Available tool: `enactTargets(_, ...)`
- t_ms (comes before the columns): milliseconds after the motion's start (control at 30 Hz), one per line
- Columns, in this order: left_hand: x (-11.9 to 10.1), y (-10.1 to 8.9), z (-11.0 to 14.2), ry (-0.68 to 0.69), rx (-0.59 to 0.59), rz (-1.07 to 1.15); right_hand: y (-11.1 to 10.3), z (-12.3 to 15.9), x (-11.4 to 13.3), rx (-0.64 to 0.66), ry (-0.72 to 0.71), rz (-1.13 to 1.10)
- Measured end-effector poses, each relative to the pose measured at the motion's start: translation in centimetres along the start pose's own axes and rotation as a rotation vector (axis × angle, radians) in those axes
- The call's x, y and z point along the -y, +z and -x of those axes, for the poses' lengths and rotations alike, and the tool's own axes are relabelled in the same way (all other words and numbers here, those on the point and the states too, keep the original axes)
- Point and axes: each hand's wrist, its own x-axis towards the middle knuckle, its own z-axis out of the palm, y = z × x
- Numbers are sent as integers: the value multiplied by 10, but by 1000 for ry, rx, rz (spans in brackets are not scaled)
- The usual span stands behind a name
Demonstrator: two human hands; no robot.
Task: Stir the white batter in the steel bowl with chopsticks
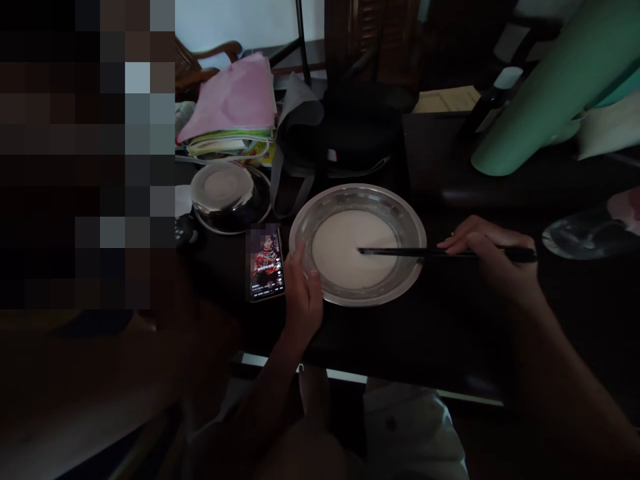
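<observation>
A wide, shallow metal basin (414,235) stands on the dark table, with a milky white liquid (343,257) spread over its bottom. My left hand (304,290) grips the basin's near-left rim, fingers along the edge and thumb at the inner side. In my right hand (493,253) is a pair of dark chopsticks (400,252), held almost level across the right rim. Their tips dip into the liquid near the middle. Just left of my left hand lies a phone (267,267) with its screen lit.
An upturned metal bowl (223,187) sits behind the phone. Farther back are a pink-topped pile (233,93) and a black bag (350,137). A green cylinder (540,100), a dark bottle (490,100) and a clear container (575,233) are at the right. Another person's body shows at the left.
</observation>
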Motion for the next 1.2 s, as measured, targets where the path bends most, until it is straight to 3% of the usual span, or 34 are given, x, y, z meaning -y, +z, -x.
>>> enactTargets(133, -1, 0, 0, -14, -6, 2, 3, -1, 1, 132, -74, 41)
enactTargets(333, -2, 0, -1, -7, 0, 12, 1, -1, 2, 5, -16, 5)
enactTargets(467, -1, 0, 0, 6, 2, 12, 3, -1, 2, 136, -90, 42)
enactTargets(633, 0, 1, 1, 27, -12, -13, 2, 1, 0, -5, -37, 34)
enactTargets(800, -1, 0, 0, 18, 1, 1, 3, 0, 1, 118, -80, 54)
enactTargets(967, -3, 0, 0, 9, 8, -6, 2, 0, 0, 2, -31, 30)
enactTargets(1133, -2, 0, 1, 16, -3, -1, 2, 0, -1, 132, -84, 48)
enactTargets(1200, -1, 1, 1, 13, -8, 6, 2, 0, -1, 94, -88, 77)
